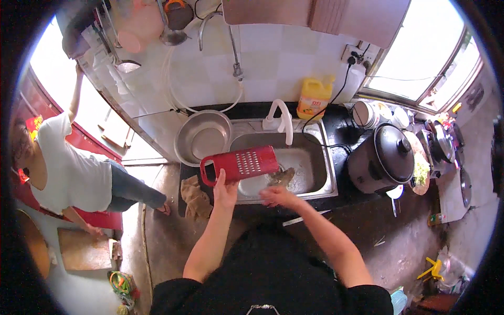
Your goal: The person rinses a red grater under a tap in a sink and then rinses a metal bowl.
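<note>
My left hand grips a red plastic grater with a looped handle and metal teeth. It holds the grater tilted above the stainless steel sink. My right hand is at the sink's front rim, just below the grater. Its fingers look curled and blurred, and whether they hold anything is unclear. A brownish clump shows in the basin beyond that hand. Over the sink stands a white faucet. A wide metal basin sits left of the sink.
A brown cloth lies at the counter's left end. Right of the sink stand a large dark lidded pot and a yellow detergent jug. A black cord hangs across the counter. Another person stands by the doorway at left.
</note>
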Demonstrator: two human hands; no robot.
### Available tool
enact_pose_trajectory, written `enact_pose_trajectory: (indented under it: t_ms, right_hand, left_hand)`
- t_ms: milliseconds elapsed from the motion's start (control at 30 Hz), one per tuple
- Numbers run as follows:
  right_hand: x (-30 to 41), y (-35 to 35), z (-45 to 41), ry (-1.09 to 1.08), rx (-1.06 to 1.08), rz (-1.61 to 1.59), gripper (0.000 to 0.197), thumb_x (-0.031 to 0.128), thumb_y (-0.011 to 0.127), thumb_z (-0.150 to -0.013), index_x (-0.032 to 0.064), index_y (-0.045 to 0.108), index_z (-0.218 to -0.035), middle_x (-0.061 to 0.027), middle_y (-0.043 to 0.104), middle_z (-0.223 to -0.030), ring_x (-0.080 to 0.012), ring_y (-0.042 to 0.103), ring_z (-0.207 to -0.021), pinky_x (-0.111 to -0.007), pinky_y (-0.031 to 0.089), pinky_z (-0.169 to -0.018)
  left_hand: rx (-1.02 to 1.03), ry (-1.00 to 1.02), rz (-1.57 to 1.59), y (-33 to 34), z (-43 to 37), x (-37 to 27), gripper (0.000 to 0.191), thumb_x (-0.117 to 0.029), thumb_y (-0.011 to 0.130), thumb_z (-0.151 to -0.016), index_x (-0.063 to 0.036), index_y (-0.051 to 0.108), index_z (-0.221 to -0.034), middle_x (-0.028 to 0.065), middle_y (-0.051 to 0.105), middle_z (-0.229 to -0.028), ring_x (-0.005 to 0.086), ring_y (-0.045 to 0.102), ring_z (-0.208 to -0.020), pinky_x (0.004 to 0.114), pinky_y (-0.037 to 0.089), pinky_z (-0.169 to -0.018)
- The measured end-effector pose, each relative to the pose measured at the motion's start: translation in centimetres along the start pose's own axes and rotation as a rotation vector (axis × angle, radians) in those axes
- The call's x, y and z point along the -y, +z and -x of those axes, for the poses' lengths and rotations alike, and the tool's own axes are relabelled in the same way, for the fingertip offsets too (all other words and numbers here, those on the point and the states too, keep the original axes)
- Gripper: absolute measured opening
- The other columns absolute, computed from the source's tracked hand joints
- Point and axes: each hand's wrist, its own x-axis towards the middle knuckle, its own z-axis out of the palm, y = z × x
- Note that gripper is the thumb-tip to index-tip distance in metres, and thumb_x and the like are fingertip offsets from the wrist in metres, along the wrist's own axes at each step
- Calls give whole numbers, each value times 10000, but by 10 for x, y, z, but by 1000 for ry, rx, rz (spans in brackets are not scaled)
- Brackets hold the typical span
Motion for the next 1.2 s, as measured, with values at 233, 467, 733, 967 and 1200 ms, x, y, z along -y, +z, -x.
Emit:
enact_pose_trajectory:
  t_ms: [233,467,733,967,1200]
  right_hand:
    - [21,85,-9,-309,-425,-1070,345,262,601,-822,102,520,-1117,-53,582,-1042,-196,568,-914,-344,460,-793]
    - [-25,66,50,-405,-875,-801,260,142,562,-838,15,537,-1064,-24,589,-991,-138,544,-890,-310,433,-791]
    - [-25,53,191,-288,-926,522,188,220,570,-824,65,482,-882,-157,551,-747,-348,561,-728,-425,442,-629]
    - [-73,17,333,-138,-1342,376,262,157,589,-799,44,522,-1026,-186,592,-909,-344,597,-827,-384,474,-683]
    - [-89,-24,552,-951,-1676,-604,312,124,527,-848,-4,483,-1130,-96,574,-1076,-182,565,-942,-327,451,-853]
  left_hand:
    - [73,-517,-41,-20,40,14,365,-225,605,-803,-99,511,-1132,69,547,-1126,249,496,-1035,415,419,-883]
    - [-76,-504,-888,-86,29,-3,310,-216,539,-835,-23,541,-1077,109,579,-1024,211,544,-878,327,437,-806]
    - [478,48,-1308,-36,54,13,277,-194,414,-887,-19,559,-729,62,587,-713,144,546,-671,267,437,-652]
    - [722,-238,-1238,43,151,154,376,-247,420,-898,-68,413,-566,18,413,-476,100,450,-429,241,350,-433]
    - [1230,-573,-894,175,282,280,541,-402,312,-949,-57,425,-547,93,502,-531,203,526,-563,340,438,-635]
